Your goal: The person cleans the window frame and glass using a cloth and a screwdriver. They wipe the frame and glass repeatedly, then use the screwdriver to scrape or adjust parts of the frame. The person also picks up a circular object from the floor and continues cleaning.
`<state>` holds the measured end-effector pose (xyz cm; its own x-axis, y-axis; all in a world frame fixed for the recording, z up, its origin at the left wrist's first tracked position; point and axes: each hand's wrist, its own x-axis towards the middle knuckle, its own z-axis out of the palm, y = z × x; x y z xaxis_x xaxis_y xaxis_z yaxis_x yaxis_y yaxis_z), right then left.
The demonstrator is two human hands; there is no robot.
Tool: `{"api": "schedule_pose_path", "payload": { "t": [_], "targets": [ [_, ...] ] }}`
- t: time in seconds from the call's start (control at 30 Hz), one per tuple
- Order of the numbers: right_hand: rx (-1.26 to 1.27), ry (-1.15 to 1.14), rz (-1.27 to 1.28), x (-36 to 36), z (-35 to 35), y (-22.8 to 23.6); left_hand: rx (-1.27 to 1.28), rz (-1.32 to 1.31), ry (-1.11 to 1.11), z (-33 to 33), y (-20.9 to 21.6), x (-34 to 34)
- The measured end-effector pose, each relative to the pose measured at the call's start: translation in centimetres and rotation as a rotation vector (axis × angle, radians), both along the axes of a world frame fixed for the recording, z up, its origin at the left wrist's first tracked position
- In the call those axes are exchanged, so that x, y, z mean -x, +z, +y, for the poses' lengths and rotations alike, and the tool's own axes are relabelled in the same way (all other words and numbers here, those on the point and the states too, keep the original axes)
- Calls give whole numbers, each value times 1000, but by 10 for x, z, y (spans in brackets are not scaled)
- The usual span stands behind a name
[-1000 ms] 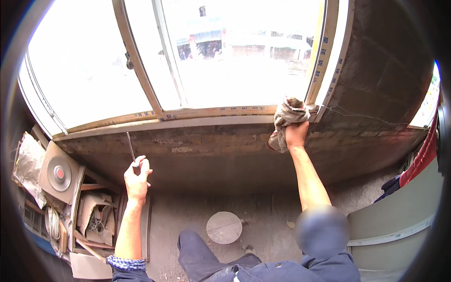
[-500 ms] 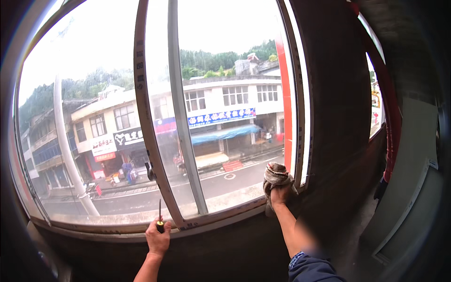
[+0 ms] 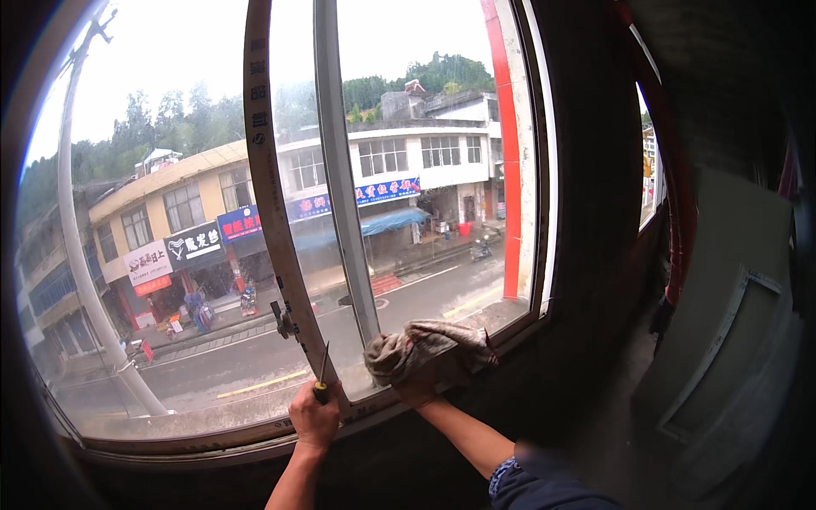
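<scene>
My left hand [image 3: 314,416] is closed round the yellow and black handle of a screwdriver [image 3: 322,374], its thin shaft pointing up in front of the sliding window's middle frame [image 3: 274,187]. To the right, my right hand [image 3: 416,389] grips a bunched grey-brown rag [image 3: 425,347], which covers most of its fingers. The rag is at the bottom of the window opening, beside the lower end of a grey upright [image 3: 344,170]. A dark latch [image 3: 280,320] sits on the middle frame, above my left hand.
The window sill and bottom rail [image 3: 204,442] run along below the panes. A dark wall [image 3: 586,212] stands to the right, with a pale panel [image 3: 722,340] leaning beyond it. Outside are a pole [image 3: 81,255], a street and shopfronts.
My right hand has carried the rag left along the bottom of the window to the grey upright. My left hand, with the screwdriver, has shifted slightly right. The view has turned a little.
</scene>
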<state>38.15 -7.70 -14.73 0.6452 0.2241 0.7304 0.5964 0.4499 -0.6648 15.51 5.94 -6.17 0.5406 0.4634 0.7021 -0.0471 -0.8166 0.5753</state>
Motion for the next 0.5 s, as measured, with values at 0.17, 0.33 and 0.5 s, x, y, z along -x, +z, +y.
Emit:
{"api": "schedule_pose_path", "payload": {
  "t": [0.17,0.33,0.5],
  "targets": [
    [1073,-186,-444,78,-33,114,-50,28,115,11,-3,12],
    [534,-594,-662,53,-97,177,44,-26,53,-9,6,-5],
    [37,-1119,-666,-70,-128,215,-10,16,112,-4,9,6]
  ]
}}
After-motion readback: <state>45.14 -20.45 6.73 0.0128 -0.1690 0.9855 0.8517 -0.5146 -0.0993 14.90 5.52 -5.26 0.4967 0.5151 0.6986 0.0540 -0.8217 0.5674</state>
